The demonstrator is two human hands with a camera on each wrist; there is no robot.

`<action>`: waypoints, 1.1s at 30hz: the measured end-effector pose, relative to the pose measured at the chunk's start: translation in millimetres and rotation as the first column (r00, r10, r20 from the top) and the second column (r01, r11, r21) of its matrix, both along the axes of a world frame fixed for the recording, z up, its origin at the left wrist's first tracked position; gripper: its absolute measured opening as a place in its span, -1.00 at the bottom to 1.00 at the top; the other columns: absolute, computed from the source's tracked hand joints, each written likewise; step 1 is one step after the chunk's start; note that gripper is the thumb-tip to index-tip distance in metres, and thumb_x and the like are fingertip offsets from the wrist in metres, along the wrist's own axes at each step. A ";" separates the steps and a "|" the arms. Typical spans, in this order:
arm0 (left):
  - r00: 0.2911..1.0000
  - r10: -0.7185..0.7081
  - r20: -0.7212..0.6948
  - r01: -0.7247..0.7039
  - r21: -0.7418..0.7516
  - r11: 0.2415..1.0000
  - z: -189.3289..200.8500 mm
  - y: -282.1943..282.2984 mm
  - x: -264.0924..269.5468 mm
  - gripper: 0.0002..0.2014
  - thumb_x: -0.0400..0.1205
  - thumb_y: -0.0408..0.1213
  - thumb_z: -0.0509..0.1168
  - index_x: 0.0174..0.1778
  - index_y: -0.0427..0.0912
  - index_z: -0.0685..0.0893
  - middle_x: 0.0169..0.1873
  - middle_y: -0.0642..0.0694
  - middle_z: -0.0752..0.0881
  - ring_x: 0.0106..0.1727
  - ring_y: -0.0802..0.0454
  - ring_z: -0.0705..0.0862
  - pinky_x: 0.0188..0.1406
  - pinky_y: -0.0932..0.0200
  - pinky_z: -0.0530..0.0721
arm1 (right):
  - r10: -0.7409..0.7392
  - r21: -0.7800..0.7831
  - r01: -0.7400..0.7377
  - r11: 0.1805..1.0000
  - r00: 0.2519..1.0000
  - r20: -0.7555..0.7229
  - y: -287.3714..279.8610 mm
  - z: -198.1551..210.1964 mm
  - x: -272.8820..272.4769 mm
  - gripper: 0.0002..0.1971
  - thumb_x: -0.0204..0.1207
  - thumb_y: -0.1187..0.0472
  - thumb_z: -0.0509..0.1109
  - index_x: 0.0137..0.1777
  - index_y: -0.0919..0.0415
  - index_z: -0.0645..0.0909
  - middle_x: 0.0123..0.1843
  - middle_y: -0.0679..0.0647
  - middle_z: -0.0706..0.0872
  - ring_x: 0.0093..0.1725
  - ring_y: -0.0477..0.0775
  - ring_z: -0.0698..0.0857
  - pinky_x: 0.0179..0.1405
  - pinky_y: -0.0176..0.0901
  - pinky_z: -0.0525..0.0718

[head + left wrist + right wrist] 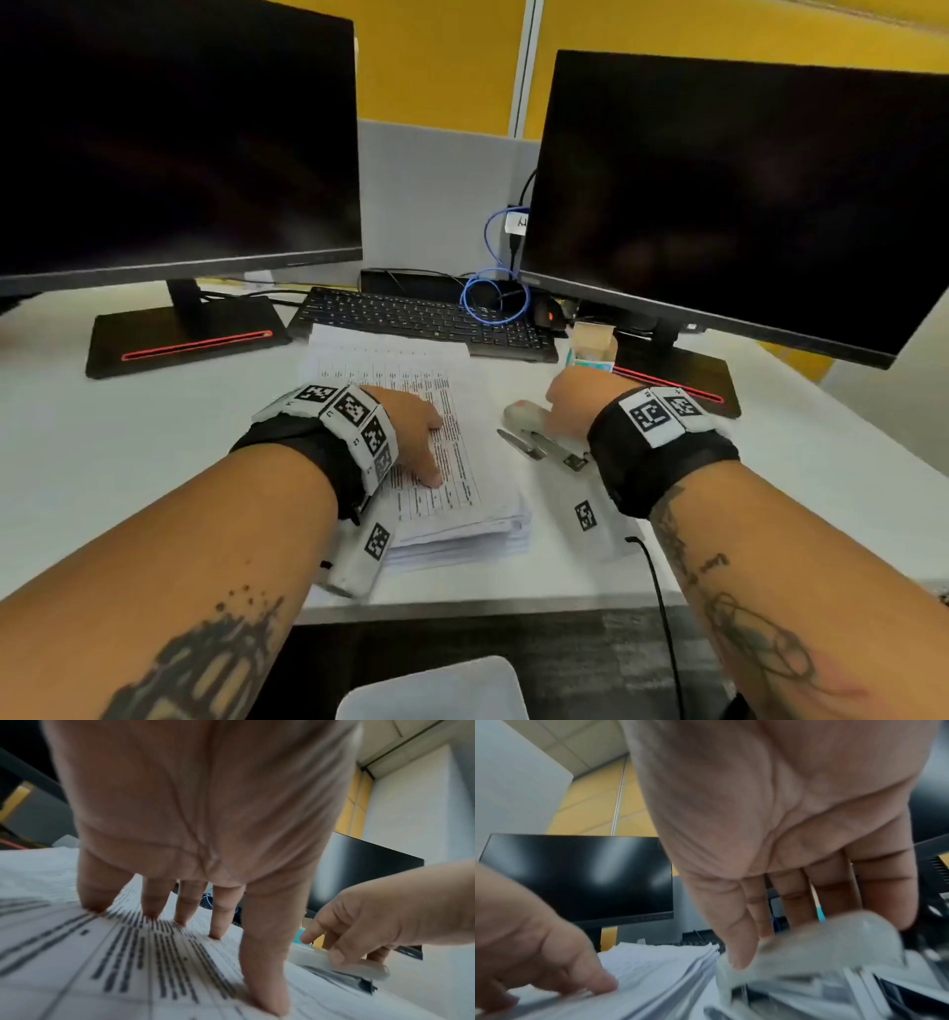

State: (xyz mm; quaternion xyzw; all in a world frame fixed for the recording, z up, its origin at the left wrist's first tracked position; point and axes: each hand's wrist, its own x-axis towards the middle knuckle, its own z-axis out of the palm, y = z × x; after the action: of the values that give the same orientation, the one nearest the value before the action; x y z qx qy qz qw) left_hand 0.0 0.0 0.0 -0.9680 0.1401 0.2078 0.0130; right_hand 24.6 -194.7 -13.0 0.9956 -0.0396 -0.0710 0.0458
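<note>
A thick stack of printed papers (462,493) lies on the white desk (128,462) in front of me. My left hand (411,437) presses flat on its top sheet, fingers straight and spread (200,821). Just right of the stack sits a grey stapler (529,426) with a metal base. My right hand (570,406) is over it, thumb and curled fingers pinching its sides (359,923) while the index finger sticks out. In the right wrist view the stapler (821,943) is blurred below the palm, beside the stack's edge (659,963).
Two dark monitors (179,144) (744,195) stand at the back on red-striped bases. Between them lie a black keyboard (421,318), a mouse (547,313) and a blue cable loop (493,298). A small box (593,349) stands behind the stapler. The desk's front edge (488,609) is near.
</note>
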 end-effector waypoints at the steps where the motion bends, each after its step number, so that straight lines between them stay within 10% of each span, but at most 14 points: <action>1: 1.000 -0.015 -0.004 0.016 0.025 1.000 -0.3 -0.9 -3.2 -0.22 0.58 0.10 0.40 0.68 0.03 0.23 0.63 -0.01 0.33 0.61 -0.07 0.34 0.54 -0.02 0.32 | 0.003 0.014 -0.003 1.000 1.000 -0.012 -1.7 -5.3 0.5 -0.57 0.61 -0.07 0.24 0.29 0.23 0.63 0.17 0.13 0.72 0.15 0.19 0.69 0.18 0.00 0.65; 11: 0.995 -0.071 0.068 0.067 0.055 0.996 -11.9 -4.3 -11.3 -0.34 0.67 -0.02 0.32 0.66 -0.11 0.27 0.61 -0.08 0.37 0.59 -0.10 0.38 0.51 -0.01 0.37 | -0.097 0.107 0.090 0.990 0.994 0.058 10.2 -4.9 -24.4 -0.67 0.68 0.22 0.27 0.39 0.32 0.52 0.33 0.23 0.65 0.32 0.23 0.64 0.27 0.00 0.60; 15: 0.995 0.077 0.071 -0.070 -0.093 0.993 -22.8 8.4 -9.1 -0.07 0.56 0.01 0.46 0.71 -0.12 0.03 0.62 -0.07 0.37 0.56 -0.11 0.43 0.50 -0.02 0.44 | 0.021 0.175 -0.067 0.982 0.967 0.252 14.9 14.4 -34.7 -0.74 0.64 0.19 0.30 0.28 0.25 0.59 0.22 0.19 0.71 0.20 0.21 0.69 0.09 -0.04 0.63; 23: 0.983 0.179 0.039 -0.160 -0.288 0.944 -14.4 22.9 -18.8 0.15 0.49 0.25 0.39 0.67 0.06 -0.38 0.48 -0.13 0.55 0.35 -0.08 0.61 0.40 -0.04 0.56 | 0.186 0.271 -0.221 0.937 0.971 0.150 50.1 9.9 -45.7 -0.57 0.59 0.27 0.33 0.47 0.21 0.52 0.43 0.14 0.57 0.37 0.14 0.58 0.28 -0.11 0.57; 27: 0.985 0.044 0.165 0.033 -0.437 0.899 -10.1 11.4 -27.7 -0.15 0.62 -0.08 0.36 0.72 0.03 -0.03 0.64 -0.04 0.31 0.52 0.00 0.44 0.43 0.12 0.47 | 0.208 0.413 -0.242 0.878 0.970 0.124 49.7 -2.6 -47.9 -0.43 0.47 0.24 0.49 0.49 0.06 0.46 0.42 0.04 0.57 0.33 0.05 0.59 0.14 -0.23 0.54; 33: 0.979 0.075 0.190 0.040 -0.542 0.839 -37.4 3.7 -23.0 -0.71 0.60 -0.23 0.40 0.23 -0.04 0.60 0.00 -0.03 0.70 -0.05 0.00 0.69 -0.04 0.11 0.65 | 0.167 0.491 -0.228 0.841 0.972 0.164 55.1 -18.3 -55.8 -0.60 0.43 0.20 0.54 0.24 0.11 0.54 0.06 0.07 0.64 -0.01 0.05 0.59 -0.15 -0.23 0.46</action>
State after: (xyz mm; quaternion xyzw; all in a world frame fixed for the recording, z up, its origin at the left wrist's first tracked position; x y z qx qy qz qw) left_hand -23.0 3.7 -37.4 -0.9492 0.1822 0.0595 -0.2495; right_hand -31.2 -139.6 -31.3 0.9737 0.0807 -0.0164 -0.2125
